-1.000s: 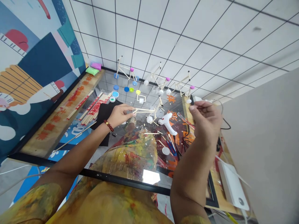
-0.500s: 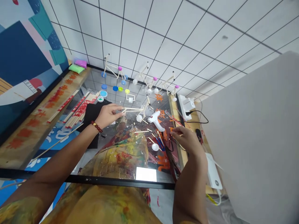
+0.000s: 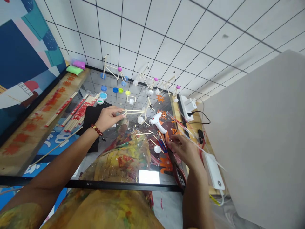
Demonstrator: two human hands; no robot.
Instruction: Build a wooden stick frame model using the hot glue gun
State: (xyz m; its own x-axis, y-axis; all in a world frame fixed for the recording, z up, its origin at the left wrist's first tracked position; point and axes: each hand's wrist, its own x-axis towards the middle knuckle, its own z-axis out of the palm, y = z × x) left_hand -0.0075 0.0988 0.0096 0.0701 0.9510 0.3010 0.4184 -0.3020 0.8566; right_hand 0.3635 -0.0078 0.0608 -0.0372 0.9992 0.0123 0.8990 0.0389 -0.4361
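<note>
My left hand (image 3: pixel 110 117) pinches one end of a bicycle-like frame of thin wooden sticks (image 3: pixel 135 111). White round caps, one of them a white cap (image 3: pixel 140 120), sit at the frame's far end near the glass tabletop. My right hand (image 3: pixel 184 149) hovers at the right side of the table, fingers loosely bent and apart, with nothing visible in them. Just below its fingertips lie dark red-handled pliers (image 3: pixel 179 173), partly covered by the wrist. A white glue gun (image 3: pixel 158 122) rests between the hands. Nearer me are loose sticks (image 3: pixel 143 134) and a white cap (image 3: pixel 157 149).
Finished-looking stick frames (image 3: pixel 146 77) with coloured caps stand along the back wall. Bottle caps (image 3: pixel 115 90) lie before them. Red-wrapped stick bundles (image 3: pixel 77 111) and a black sheet (image 3: pixel 91 121) are at left. A power strip (image 3: pixel 187 108) and white box (image 3: pixel 213 170) line the right edge.
My right hand has moved down and slightly left, toward the pliers. My left hand still pinches the stick frame in nearly the same place. The view has shifted slightly.
</note>
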